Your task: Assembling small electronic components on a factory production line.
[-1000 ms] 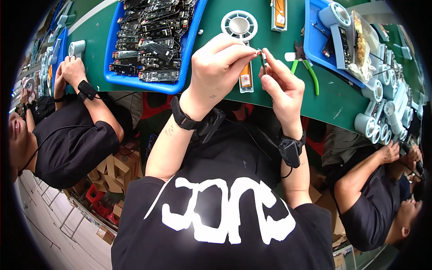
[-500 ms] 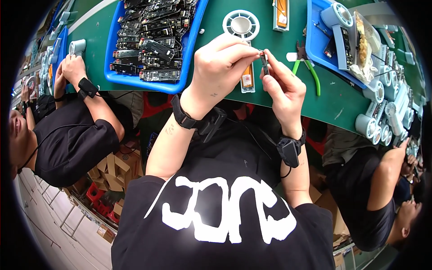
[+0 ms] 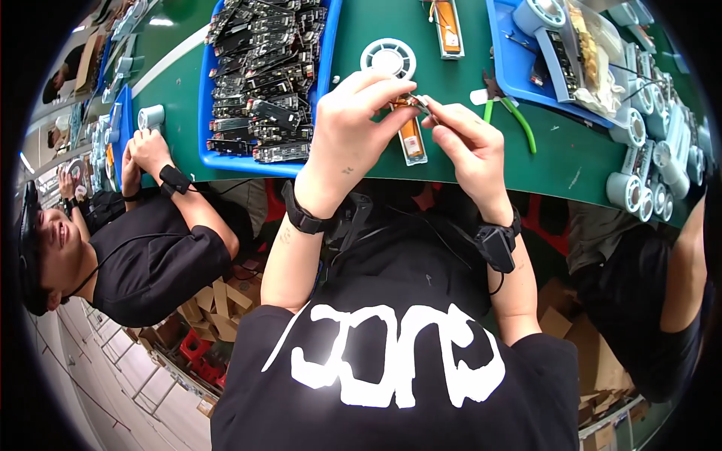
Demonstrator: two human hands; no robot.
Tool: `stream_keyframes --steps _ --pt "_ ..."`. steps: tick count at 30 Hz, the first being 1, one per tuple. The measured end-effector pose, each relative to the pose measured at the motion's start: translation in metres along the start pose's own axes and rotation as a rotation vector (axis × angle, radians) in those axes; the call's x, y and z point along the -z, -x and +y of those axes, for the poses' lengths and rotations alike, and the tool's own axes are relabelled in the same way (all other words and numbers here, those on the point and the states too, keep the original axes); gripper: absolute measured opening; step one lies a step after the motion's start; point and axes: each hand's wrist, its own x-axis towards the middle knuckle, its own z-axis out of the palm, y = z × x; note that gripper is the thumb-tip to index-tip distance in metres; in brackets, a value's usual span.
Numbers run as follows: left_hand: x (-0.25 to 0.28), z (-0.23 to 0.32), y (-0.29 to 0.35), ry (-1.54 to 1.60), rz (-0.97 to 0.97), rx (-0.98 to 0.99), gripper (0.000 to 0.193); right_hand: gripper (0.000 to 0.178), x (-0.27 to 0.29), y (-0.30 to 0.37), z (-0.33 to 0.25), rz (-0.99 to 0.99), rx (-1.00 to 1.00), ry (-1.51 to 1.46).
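My right hand (image 3: 474, 146) pinches a small, narrow circuit board (image 3: 423, 107) between thumb and fingers, above the near edge of the table. My left hand (image 3: 353, 124) meets it from the other side. Its thumb and forefinger close at the board's end, where thin wires seem to be; what they grip is too small to make out. Under both hands lies a light-blue housing with a round, slotted head (image 3: 388, 60). An orange battery (image 3: 411, 143) shows in its handle, partly hidden by my hands.
A blue tray (image 3: 325, 75) full of circuit boards lies left. Another housing with a battery (image 3: 449, 30) lies beyond. Green-handled cutters (image 3: 519, 124), a blue tray (image 3: 500, 45) with parts, and stacked light-blue housings (image 3: 626, 188) are right. Co-workers sit on both sides.
The board has tipped from nearly upright to slanted, its end toward my left fingers. My hands have shifted slightly left and down, and the whole view has swung a little.
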Motion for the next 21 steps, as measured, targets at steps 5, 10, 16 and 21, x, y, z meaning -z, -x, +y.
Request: stream_keyframes --steps 5,10,16,21 --pt "-0.009 0.009 -0.007 0.012 -0.137 -0.071 0.022 0.034 -0.003 0.0 0.0 0.022 -0.012 -0.029" --pt "-0.006 0.006 -0.003 0.065 -0.114 0.029 0.024 0.033 -0.003 0.0 0.0 0.059 -0.07 -0.064" --pt "-0.013 -0.003 0.009 0.059 0.077 -0.128 0.016 0.032 -0.004 0.0 -0.001 0.073 -0.111 -0.138" --pt "-0.01 0.003 0.012 0.129 0.043 -0.008 0.015 0.033 -0.005 0.006 -0.002 0.101 -0.174 -0.235"
